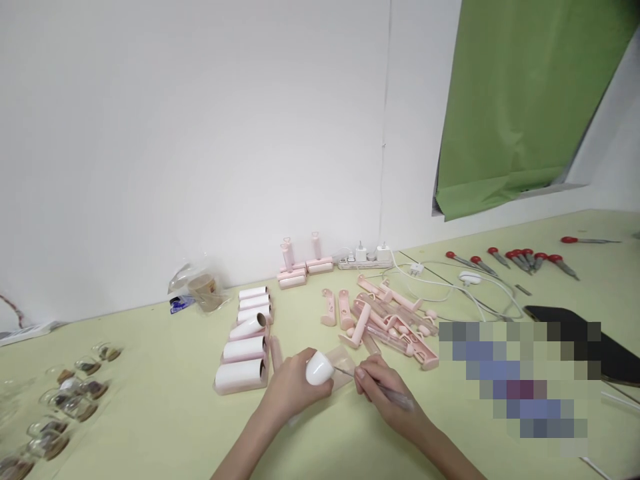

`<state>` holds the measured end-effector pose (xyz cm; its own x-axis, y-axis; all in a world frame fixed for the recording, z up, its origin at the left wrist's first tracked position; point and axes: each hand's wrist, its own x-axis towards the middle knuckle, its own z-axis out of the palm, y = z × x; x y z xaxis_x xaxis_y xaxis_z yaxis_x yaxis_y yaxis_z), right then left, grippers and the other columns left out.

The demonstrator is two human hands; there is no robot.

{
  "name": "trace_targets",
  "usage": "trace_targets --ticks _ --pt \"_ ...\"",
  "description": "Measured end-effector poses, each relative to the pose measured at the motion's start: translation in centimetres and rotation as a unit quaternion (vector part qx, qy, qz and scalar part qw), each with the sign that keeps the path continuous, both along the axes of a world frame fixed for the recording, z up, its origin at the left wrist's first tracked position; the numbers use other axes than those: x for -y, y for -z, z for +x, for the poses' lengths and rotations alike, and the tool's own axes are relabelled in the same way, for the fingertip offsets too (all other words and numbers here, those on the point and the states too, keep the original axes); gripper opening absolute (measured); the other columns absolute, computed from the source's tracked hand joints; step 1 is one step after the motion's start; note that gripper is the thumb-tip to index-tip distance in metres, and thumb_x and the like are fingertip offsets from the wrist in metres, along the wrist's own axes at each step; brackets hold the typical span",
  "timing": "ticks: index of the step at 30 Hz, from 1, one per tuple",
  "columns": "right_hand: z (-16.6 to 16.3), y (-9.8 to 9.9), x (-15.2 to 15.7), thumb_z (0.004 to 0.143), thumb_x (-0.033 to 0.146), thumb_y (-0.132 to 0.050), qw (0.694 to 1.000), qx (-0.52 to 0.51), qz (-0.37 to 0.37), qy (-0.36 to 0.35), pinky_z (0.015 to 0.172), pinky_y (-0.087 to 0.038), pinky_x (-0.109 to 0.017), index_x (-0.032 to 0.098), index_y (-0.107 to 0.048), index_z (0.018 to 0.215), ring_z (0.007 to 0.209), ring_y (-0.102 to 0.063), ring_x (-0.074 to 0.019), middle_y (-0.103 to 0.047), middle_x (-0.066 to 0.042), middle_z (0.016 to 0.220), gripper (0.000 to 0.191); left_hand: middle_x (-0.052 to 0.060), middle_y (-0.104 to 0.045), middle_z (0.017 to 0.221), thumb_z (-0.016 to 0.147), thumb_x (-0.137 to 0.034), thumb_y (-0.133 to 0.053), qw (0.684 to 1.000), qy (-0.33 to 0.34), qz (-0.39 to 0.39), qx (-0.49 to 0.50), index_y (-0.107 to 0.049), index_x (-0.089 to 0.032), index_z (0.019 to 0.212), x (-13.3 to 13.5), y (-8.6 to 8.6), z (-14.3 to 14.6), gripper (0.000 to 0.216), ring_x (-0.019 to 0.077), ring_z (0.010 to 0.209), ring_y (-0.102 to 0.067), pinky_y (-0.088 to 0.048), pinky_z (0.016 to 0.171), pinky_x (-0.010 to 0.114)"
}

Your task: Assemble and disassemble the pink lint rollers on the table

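My left hand (293,387) is closed around a white lint roll (319,368) that sits in a clear plastic cover (345,368), low on the pale green table (165,400). My right hand (383,393) pinches a thin pen-like tool (385,390), and its fine tip points at the end of the roll. A row of white lint rolls (246,340) lies just left of my left hand. A heap of pink roller handles (385,317) lies just beyond my right hand.
Two assembled pink rollers (300,263) and a power strip (363,259) stand by the wall. Red-handled screwdrivers (515,259) and white cables (475,283) lie far right, beside a dark flat object (615,360). Small clear containers (65,400) sit at the left, and a crumpled plastic bag (200,290) behind them.
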<state>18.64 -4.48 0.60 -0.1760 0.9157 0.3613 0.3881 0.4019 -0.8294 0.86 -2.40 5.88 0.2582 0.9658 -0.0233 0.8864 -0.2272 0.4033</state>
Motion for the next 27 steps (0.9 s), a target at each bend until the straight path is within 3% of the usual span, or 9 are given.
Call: trace_targets --ticks 5,9,19,27 --pt "0.2 -0.1 -0.3 0.084 0.046 -0.032 0.996 -0.075 -0.051 0.022 0.046 -0.032 -0.023 0.019 -0.042 0.055 0.048 -0.038 -0.0118 -0.038 0.002 0.051 0.040 0.001 -0.063 0.074 0.065 -0.035 -0.051 1.000 -0.021 0.007 -0.014 -0.055 -0.022 0.090 -0.1 -0.4 0.1 0.028 0.0199 0.070 -0.057 -0.033 0.054 0.022" --pt "0.0 -0.3 0.0 0.084 0.048 -0.032 0.989 -0.136 -0.060 -0.019 0.038 -0.027 -0.021 0.019 -0.042 0.055 0.041 -0.033 -0.0083 -0.038 0.003 0.053 0.042 0.001 -0.063 0.077 0.064 -0.034 -0.051 1.000 -0.023 0.000 -0.013 -0.054 -0.025 0.094 -0.5 0.0 -0.2 0.031 0.0205 0.072 -0.058 -0.034 0.055 0.023" --pt "0.0 -0.1 0.4 0.086 0.043 -0.032 0.996 -0.076 -0.031 -0.027 0.045 -0.032 -0.022 0.019 -0.042 0.053 0.050 -0.039 -0.0118 -0.039 0.002 0.050 0.041 0.002 -0.062 0.075 0.064 -0.034 -0.053 0.999 0.001 0.006 -0.032 -0.058 -0.024 0.089 -0.1 0.6 -0.4 0.028 0.0218 0.075 -0.057 -0.036 0.058 0.024" --pt "0.0 0.8 0.2 0.086 0.043 -0.032 0.992 -0.097 -0.068 -0.033 0.036 -0.026 -0.021 0.019 -0.041 0.054 0.041 -0.033 -0.0083 -0.040 0.002 0.052 0.041 0.002 -0.063 0.071 0.063 -0.031 -0.053 0.999 0.007 0.010 -0.046 -0.059 -0.024 0.084 -0.4 0.9 -0.3 0.023 0.0230 0.072 -0.058 -0.037 0.058 0.025"
